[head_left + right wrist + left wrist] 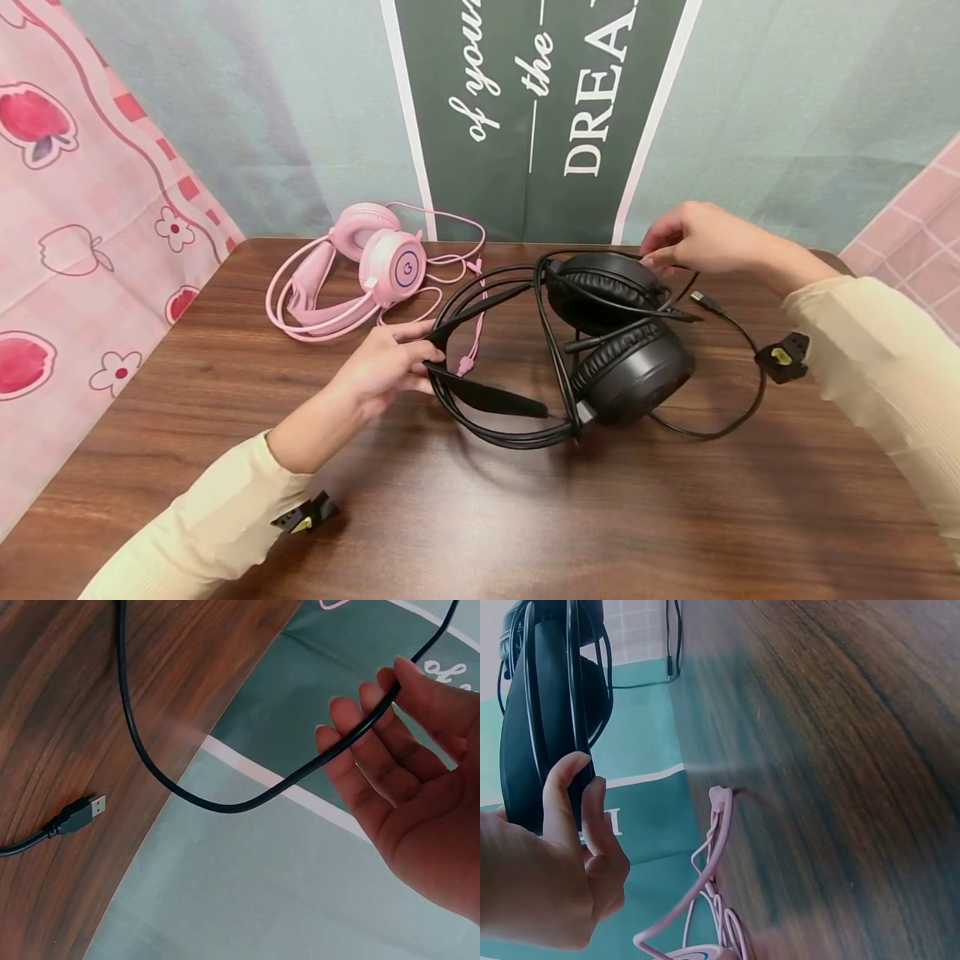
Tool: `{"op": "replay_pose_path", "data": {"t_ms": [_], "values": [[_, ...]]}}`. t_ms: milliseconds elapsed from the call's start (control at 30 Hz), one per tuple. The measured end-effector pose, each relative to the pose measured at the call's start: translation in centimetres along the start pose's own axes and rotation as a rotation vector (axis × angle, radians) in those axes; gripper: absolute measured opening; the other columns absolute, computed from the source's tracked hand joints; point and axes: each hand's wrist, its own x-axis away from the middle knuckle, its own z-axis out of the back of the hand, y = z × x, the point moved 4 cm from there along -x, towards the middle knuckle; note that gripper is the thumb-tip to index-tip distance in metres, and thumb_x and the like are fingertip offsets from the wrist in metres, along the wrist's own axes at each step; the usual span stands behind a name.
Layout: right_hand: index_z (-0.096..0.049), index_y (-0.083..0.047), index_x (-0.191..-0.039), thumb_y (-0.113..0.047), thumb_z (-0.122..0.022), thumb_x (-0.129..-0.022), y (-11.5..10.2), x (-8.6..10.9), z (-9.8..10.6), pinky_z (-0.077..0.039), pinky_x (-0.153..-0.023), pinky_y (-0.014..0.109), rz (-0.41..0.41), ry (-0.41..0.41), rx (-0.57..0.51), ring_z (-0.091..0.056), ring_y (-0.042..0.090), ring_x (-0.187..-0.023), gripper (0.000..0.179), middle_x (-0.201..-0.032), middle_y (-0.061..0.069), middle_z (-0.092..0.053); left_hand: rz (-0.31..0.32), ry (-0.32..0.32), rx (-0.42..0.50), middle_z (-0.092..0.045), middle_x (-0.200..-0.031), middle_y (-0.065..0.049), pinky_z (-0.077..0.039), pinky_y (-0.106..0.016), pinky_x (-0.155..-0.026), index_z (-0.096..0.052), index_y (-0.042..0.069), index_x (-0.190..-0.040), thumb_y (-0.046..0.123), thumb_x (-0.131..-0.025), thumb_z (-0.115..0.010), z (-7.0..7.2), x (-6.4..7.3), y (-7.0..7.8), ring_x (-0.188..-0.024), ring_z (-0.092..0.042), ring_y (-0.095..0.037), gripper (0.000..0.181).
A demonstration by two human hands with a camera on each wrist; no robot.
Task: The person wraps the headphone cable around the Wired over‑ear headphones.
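Left hand [386, 362] grips headset [637, 375], right hand [427, 772] pinches cable [232, 807]; looping seemingly partway (plug [75, 816] loose, right of headset)

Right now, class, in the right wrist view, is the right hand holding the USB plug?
No: the right hand pinches the black cable, while the USB plug lies apart on the table.

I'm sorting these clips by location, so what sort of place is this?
Probably a small indoor tabletop filming corner: a wood-grain table is enclosed by printed hangings, a green one with lettering behind and a pink fruit-patterned one at the left.
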Motion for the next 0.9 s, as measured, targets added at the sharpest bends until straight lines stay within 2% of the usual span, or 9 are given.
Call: {"op": "replay_pose_path", "data": {"t_ms": [367,533,667,900], "values": [[-0.069,-0.002,-0.091,-0.010,-0.066,-0.083,2.1,0.3,0.1,-0.041,-0.061,0.019,-0.076,0.033,-0.012,-0.057,0.010,-0.064,0.012,-0.067,0.002,-0.064,0.016,0.051,0.092,-0.055,-0.075,-0.006,-0.057,-0.029,-0.058,-0.034,-0.009,-0.135,-0.013,-0.079,-0.046,0.9,0.2,0.2,-0.063,-0.061,-0.013,0.057],[-0.069,0.001,-0.094,-0.008,-0.066,-0.082,2.9,0.8,0.2,-0.041,-0.059,0.017,-0.106,0.050,-0.024,-0.060,0.010,-0.066,0.016,-0.071,0.005,-0.067,0.012,0.069,0.123,-0.057,-0.071,-0.005,-0.056,-0.026,-0.055,-0.032,-0.010,-0.135,-0.014,-0.081,-0.045,1.4,0.4,0.4,-0.061,-0.061,-0.011,0.056],[-0.069,0.001,-0.096,-0.008,-0.066,-0.081,3.4,1.1,0.4,-0.040,-0.055,0.018,-0.131,0.070,-0.019,-0.057,0.008,-0.063,0.018,-0.072,0.005,-0.067,0.005,0.088,0.150,-0.055,-0.075,-0.006,-0.056,-0.025,-0.057,-0.032,-0.011,-0.135,-0.013,-0.081,-0.044,1.7,0.4,0.6,-0.064,-0.061,-0.012,0.055],[-0.064,0.007,-0.097,-0.004,-0.065,-0.082,4.3,1.2,0.2,-0.048,-0.056,0.016,-0.175,0.037,-0.134,-0.063,0.013,-0.062,0.019,-0.074,0.008,-0.067,-0.006,0.111,0.231,-0.054,-0.081,-0.006,-0.056,-0.026,-0.061,-0.033,-0.009,-0.134,-0.013,-0.083,-0.042,2.1,0.5,1.0,-0.068,-0.060,-0.014,0.052]]}}
